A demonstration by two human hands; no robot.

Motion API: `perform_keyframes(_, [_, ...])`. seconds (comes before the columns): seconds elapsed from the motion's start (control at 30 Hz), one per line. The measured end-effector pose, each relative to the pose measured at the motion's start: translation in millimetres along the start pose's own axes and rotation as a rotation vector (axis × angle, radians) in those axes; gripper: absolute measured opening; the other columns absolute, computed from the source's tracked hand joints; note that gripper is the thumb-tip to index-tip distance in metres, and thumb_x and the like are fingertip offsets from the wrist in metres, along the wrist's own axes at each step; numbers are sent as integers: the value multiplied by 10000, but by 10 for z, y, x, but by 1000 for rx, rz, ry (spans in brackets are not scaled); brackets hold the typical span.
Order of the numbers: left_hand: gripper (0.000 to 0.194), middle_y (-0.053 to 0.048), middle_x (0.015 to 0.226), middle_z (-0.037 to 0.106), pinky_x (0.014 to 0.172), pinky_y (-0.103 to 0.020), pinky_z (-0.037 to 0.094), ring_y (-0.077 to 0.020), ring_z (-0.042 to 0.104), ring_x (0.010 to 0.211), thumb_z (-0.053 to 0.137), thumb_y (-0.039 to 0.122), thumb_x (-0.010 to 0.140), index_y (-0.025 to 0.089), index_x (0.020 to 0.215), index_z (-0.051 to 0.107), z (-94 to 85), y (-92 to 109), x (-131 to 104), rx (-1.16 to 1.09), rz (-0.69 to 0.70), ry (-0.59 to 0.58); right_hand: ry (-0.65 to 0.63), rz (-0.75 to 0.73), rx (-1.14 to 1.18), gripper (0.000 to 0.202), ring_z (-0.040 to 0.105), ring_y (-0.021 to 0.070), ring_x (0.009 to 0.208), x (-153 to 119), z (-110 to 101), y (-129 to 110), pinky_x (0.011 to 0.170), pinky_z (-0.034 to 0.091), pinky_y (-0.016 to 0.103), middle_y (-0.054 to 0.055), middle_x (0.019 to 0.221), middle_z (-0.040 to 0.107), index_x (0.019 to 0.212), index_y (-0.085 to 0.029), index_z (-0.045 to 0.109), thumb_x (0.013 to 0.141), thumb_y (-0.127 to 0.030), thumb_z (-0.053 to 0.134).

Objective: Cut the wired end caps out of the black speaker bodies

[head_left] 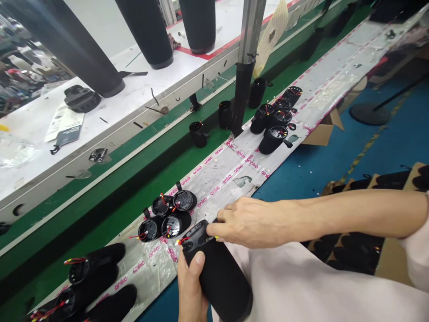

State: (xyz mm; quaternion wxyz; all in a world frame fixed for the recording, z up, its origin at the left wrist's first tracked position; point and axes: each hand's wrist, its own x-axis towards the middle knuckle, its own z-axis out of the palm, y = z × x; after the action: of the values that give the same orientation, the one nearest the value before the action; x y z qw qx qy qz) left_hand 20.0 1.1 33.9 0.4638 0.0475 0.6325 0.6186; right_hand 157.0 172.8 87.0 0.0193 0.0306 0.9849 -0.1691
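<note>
The left hand (192, 284) wraps its grip around a black cylinder (226, 281), thumb on the near side just below the top end, so that the cylinder leans with its top toward the narrow worktop (221, 172) and its base toward the person's pale clothing (288, 273). The cylinder is held over the near edge of that worktop, in front of the person. At its top sits a dark end piece (197, 235) with a recessed face, and a bit of red and yellow wire (182, 240) shows at its left corner. The right hand (246, 222) reaches in from the right, its bent fingers touching the far side of that end piece; whether they pinch something or only press there cannot be told, since the fingertips are partly hidden. Just beyond, four open-topped black cylinders (174, 226) stand close together on the worktop, red leads sticking out, and more cylinders (107, 259) lie at the lower left. A further cluster of cylinders (273, 138) stands farther along, near a metal post (250, 40). Three others (198, 136) stand on the green strip (147, 179) behind. Above, a white shelf (134, 96) bears three larger black cylinders (144, 33), a black cap (82, 99) and a tag (69, 134).
</note>
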Motion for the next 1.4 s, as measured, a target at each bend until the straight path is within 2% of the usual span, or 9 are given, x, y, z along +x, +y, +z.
perform_keyframes(0.13, [799,-112,1239,745,1132,-484,469,-377,640,1268,810,546,670,216,1367,604,8,3,-4,93,47,19,-59,-60,-135,182,521,157,574,7,-92,-64,482,175,336,17,834,605,1132,-178,534,979,-92,488])
perform_keyframes(0.33, [902,-136,1268,726,1146,-519,435,-396,624,1282,836,599,599,207,1369,577,-31,13,5,176,29,50,-75,-107,-243,208,525,172,575,3,-131,-61,465,203,343,13,811,568,1109,-163,531,927,-65,506])
perform_keyframes(0.67, [760,-107,1218,715,1096,-513,448,-365,636,1220,780,624,704,227,1325,597,-44,54,-52,500,101,108,55,-161,-476,177,463,162,534,-91,-99,-51,462,175,357,0,709,507,969,-180,531,874,-35,494])
perform_keyframes(0.77, [668,-102,1195,711,1079,-528,430,-370,632,1201,750,587,744,230,1287,597,-11,89,-104,605,92,133,45,-158,-502,170,466,166,533,-101,-127,-74,446,159,356,1,691,504,942,-183,528,854,-37,518])
perform_keyframes(0.97, [653,-129,1168,699,1013,-550,437,-377,633,1151,720,591,760,207,1270,582,110,153,-170,698,114,171,-41,-175,-479,191,482,160,554,-94,-186,-129,462,195,342,1,689,531,924,-173,555,813,-19,571])
perform_keyframes(1.07, [637,-112,1158,710,1046,-556,419,-380,633,1160,742,596,745,219,1241,607,113,134,-154,676,134,178,-42,-158,-442,186,508,165,584,-64,-158,-120,475,213,345,15,706,557,931,-166,564,837,-7,550])
perform_keyframes(1.17, [675,-101,1140,722,1078,-543,431,-376,636,1185,770,614,724,224,1254,621,45,62,-110,565,112,170,-46,-142,-329,54,519,154,559,-20,-103,-51,467,188,343,20,745,598,981,-163,553,990,-118,527])
perform_keyframes(1.27, [752,-101,1172,728,1075,-500,476,-369,628,1241,803,611,705,233,1323,598,-35,-18,-71,381,75,136,-24,-104,-171,220,525,143,533,-3,-58,26,465,145,339,9,774,627,1021,-179,541,1107,-359,448])
perform_keyframes(1.4, [803,-120,1257,706,1111,-525,454,-376,615,1272,810,605,716,235,1384,563,-67,-53,-55,336,58,138,21,-33,-167,270,535,153,530,-16,5,41,476,105,353,2,769,629,1024,-187,546,1120,-395,402])
